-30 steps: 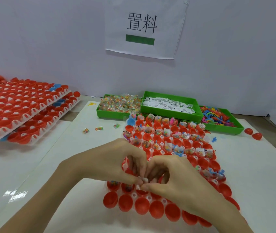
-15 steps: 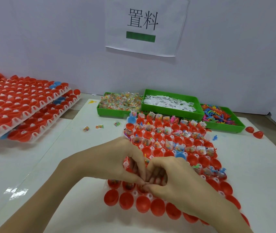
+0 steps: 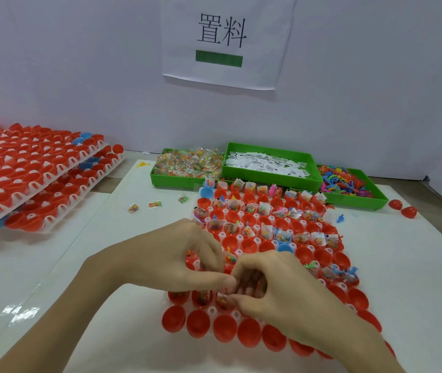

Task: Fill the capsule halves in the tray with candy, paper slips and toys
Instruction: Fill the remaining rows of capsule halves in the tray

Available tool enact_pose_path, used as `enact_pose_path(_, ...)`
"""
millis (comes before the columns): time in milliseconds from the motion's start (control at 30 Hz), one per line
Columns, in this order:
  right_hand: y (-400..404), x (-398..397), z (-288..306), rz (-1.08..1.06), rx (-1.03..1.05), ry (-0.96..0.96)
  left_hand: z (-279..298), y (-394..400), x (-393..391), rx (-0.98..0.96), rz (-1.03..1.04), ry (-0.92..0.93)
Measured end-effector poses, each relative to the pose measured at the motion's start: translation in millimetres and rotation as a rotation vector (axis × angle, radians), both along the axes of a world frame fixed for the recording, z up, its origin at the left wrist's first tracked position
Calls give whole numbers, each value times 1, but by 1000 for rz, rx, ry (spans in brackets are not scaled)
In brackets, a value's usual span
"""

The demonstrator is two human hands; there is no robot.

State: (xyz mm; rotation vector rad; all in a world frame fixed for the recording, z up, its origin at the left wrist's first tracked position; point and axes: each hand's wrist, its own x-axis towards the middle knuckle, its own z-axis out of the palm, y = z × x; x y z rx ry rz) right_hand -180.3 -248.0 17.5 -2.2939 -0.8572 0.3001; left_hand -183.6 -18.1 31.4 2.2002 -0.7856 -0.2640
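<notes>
- Over the near part of the tray (image 3: 237, 314) I have both hands together, fingertips meeting above a red capsule half (image 3: 224, 302) in the second row from the front
- My left hand (image 3: 176, 259) has its thumb pressed toward its curled fingers; its grip looks pinched closed, but I cannot tell what small thing it holds
- My right hand (image 3: 276, 289) curls the same way, thumb low and fingers bent over the same spot; what its grip holds is hidden too
- Far rows of the tray already carry candy packets, paper slips and small toys; the front row of halves (image 3: 198, 323) is bare red
- Behind the tray stand three green bins side by side: candy (image 3: 187, 165), paper slips (image 3: 265, 164), toys (image 3: 343, 181)
- Three loose candy packets (image 3: 155, 203) lie on the white surface (image 3: 52, 265) left of the tray
- At far left are stacked trays of capsule halves (image 3: 31, 168)
- A paper sign (image 3: 225, 39) hangs on the wall
</notes>
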Motion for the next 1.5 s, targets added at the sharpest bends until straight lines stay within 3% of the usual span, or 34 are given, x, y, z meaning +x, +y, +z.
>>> enact_pose_path(133,-3,4,4,20,29,-2,-7,4,4,27,93,-5)
enact_pose_path(333,-17,14,8,-29,224,42,-4,7,12,-83,104,-61)
enact_pose_path(533,-28,27,9,-93,381,72,-20,10,28,-116,434,-263)
enact_pose_path(767,-37,37,10,-215,587,95,-18,15,60,-404,837,-302)
enact_pose_path(833,-38,39,9,-233,620,96,-17,23,82,-295,900,-340)
enact_pose_path(933,-40,43,8,-256,647,109,-15,38,123,92,908,-456)
enact_pose_path(1033,-43,48,7,-295,684,122,-13,58,155,530,697,-397)
enact_pose_path(1100,-46,51,6,-325,711,132,-10,67,164,699,554,-338)
enact_pose_path(1233,-51,57,5,-376,754,141,-3,64,168,734,466,-390)
enact_pose_path(1500,-51,58,4,-384,746,138,6,63,163,691,545,-466)
